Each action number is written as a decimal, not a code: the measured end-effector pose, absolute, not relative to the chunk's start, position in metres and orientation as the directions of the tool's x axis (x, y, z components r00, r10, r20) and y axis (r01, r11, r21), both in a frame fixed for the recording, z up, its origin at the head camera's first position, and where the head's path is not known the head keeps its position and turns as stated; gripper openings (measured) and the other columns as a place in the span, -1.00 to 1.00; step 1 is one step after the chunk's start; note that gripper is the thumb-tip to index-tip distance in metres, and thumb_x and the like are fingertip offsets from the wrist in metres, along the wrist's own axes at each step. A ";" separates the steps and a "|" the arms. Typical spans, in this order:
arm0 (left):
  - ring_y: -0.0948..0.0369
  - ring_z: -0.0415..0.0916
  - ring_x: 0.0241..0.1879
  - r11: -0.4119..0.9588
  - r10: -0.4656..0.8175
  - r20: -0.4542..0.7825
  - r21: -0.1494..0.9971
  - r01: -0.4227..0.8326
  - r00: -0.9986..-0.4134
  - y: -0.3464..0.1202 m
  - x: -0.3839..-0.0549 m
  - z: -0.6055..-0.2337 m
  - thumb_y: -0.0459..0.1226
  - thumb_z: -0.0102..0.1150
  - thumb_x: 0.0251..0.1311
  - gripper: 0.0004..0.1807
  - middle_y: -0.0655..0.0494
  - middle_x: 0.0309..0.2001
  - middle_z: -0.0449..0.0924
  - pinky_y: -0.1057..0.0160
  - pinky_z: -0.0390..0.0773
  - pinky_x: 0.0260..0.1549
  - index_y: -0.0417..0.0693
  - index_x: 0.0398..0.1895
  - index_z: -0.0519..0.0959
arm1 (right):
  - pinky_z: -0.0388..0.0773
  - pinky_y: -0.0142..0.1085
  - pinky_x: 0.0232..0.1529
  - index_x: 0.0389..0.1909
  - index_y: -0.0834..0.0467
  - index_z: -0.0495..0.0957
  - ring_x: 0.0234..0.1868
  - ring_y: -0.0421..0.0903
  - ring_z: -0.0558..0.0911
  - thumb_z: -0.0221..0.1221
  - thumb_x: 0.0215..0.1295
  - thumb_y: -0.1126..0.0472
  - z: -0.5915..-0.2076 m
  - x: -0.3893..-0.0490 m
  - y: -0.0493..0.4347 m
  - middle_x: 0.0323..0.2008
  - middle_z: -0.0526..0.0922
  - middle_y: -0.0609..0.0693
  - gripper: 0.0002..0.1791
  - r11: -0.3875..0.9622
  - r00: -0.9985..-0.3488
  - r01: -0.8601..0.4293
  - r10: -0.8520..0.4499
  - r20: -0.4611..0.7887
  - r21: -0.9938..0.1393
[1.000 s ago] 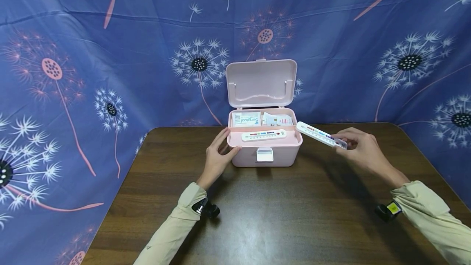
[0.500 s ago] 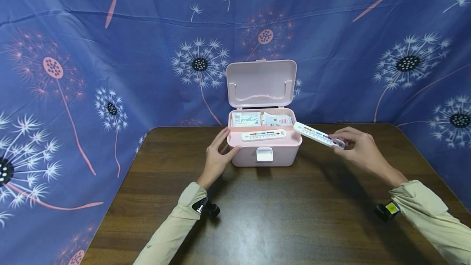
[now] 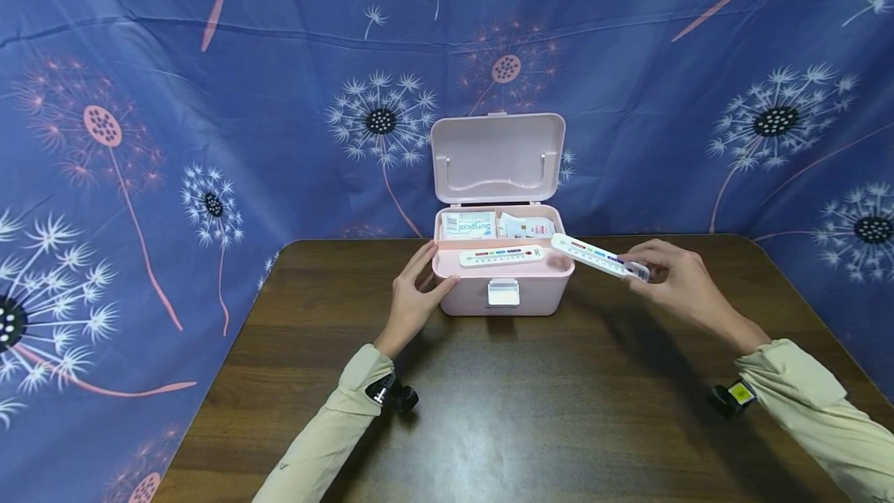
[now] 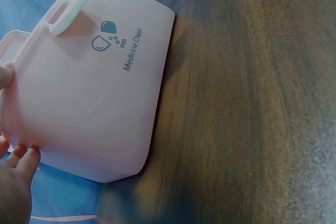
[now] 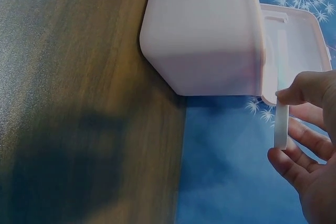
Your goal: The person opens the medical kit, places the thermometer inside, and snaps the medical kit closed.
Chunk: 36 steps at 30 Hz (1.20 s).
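Observation:
A pink medicine chest (image 3: 531,298) stands with its lid (image 3: 497,157) raised. My left hand (image 3: 410,297) rests at its left front corner, thumb on the front and fairly straight fingers along the side, also seen in the left wrist view. Between thumb and fingers, my right hand (image 3: 680,282) pinches one end of a white flat thermometer (image 3: 594,254) with coloured marks. Its far end is over the chest's right edge. A similar thermometer (image 3: 500,256) lies across the chest's front section. The right wrist view shows the held thermometer (image 5: 281,124) edge-on.
A packet (image 3: 468,226) marked "Surgical" and another white packet (image 3: 527,227) lie in the rear compartments. A white latch (image 3: 504,293) hangs on the chest's front. The brown wooden table (image 3: 503,402) meets a blue patterned cloth (image 3: 628,99) behind the chest.
My right hand has moved slightly left, bringing the held thermometer's far end over the chest's right edge. The left hand has stayed on the chest's corner.

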<state>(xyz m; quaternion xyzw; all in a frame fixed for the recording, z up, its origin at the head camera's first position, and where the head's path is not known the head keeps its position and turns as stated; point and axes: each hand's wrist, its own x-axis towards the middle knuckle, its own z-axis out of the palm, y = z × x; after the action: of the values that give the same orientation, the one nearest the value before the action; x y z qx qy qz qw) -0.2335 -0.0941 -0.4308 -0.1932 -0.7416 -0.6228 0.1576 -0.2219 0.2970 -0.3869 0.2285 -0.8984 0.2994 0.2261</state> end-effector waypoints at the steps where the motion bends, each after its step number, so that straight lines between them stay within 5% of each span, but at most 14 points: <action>1: -0.11 0.25 0.28 0.144 0.092 0.474 0.864 0.482 -0.876 -0.094 -0.233 -0.431 -0.43 0.36 0.03 -0.32 -0.31 0.32 0.22 -0.11 0.41 0.11 -0.43 0.25 0.33 | 0.39 -0.49 -0.57 -0.26 0.23 0.69 -0.53 -0.20 0.46 0.34 -0.22 0.55 -0.387 -0.222 0.297 -0.29 0.64 0.01 -0.61 0.716 -0.792 -0.547 -0.278 0.543 -0.433; 36: -0.11 0.25 0.27 0.137 0.088 0.471 0.867 0.479 -0.878 -0.095 -0.234 -0.430 -0.41 0.37 0.03 -0.32 -0.30 0.32 0.23 -0.12 0.41 0.10 -0.43 0.24 0.33 | 0.37 -0.56 -0.48 -0.19 0.22 0.66 -0.42 -0.18 0.48 0.37 -0.07 0.40 -0.380 -0.224 0.283 -0.22 0.63 0.04 -0.67 0.725 -0.821 -0.533 -0.317 0.475 -0.437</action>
<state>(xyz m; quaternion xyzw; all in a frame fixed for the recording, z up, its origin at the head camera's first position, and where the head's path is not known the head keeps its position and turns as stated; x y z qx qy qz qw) -0.2336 -0.0953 -0.4304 -0.1922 -0.7379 -0.6280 0.1556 -0.2244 0.2829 -0.3805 0.2336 -0.9097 0.2880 0.1870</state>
